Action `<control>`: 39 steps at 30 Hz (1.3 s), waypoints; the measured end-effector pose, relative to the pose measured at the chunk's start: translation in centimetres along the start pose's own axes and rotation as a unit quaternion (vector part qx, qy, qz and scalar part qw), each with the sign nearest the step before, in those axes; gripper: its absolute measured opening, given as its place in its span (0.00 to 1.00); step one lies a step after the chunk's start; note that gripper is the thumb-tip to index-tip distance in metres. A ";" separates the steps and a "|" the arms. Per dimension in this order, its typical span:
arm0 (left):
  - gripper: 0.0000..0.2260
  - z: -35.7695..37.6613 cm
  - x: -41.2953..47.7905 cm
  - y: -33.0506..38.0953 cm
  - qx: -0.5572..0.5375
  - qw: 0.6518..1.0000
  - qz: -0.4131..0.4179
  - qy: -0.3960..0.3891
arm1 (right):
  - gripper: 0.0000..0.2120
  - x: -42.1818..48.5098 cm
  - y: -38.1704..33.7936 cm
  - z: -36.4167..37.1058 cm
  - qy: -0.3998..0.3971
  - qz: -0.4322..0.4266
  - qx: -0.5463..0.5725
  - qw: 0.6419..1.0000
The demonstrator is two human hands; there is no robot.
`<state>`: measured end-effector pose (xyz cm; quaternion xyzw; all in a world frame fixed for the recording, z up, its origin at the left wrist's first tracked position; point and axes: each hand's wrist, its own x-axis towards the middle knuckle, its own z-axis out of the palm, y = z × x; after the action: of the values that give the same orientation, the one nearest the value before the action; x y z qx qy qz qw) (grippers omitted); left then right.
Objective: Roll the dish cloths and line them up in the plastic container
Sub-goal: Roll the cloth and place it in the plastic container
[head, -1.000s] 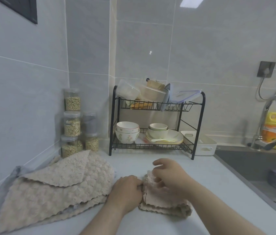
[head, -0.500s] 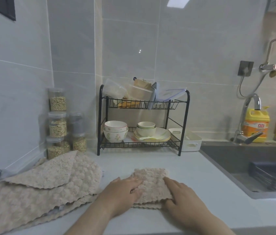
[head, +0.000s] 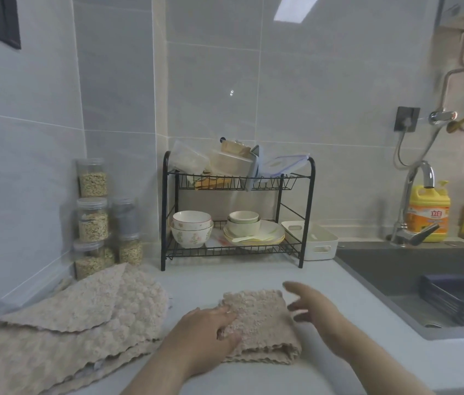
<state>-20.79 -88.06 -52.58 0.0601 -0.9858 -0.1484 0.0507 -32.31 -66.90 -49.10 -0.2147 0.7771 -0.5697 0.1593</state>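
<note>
A beige textured dish cloth [head: 259, 323] lies folded flat on the counter in front of me. My left hand [head: 205, 334] rests on its left edge with the fingers lying over the fabric. My right hand [head: 310, 309] hovers just right of the cloth, fingers spread and holding nothing. A pile of more beige dish cloths [head: 62, 326] is spread out at the left. The white plastic container [head: 318, 246] with handle slots stands behind the black rack's right leg, far from both hands.
A black two-tier dish rack [head: 236, 212] with bowls and plates stands at the back. Stacked grain jars [head: 96, 218] fill the left corner. A grey sink [head: 424, 280] with a tap and a yellow detergent bottle [head: 427, 212] lies at the right.
My right hand has lifted off the folded cloth and moved to its right with fingers spread. The left hand stays on the cloth's left edge. The view shifted slightly.
</note>
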 end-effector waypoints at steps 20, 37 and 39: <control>0.27 -0.1 0.4 0.1 0.017 1.000 0.013 0.003 | 0.09 5.9 0.5 0.2 -0.016 0.013 -0.097 0.995; 0.31 -0.6 -0.6 0.9 0.009 1.000 0.003 -0.013 | 0.49 -0.4 2.3 -0.2 -0.042 -0.071 -0.454 0.887; 0.34 -0.6 -0.6 0.9 -0.007 1.000 -0.008 -0.001 | 0.38 -0.3 2.6 -0.3 0.048 -0.072 -0.407 0.909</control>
<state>-20.19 -87.26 -51.79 0.0677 -0.9842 -0.1559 0.0488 -32.55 -65.86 -51.47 -0.2887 0.9307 -0.2235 -0.0209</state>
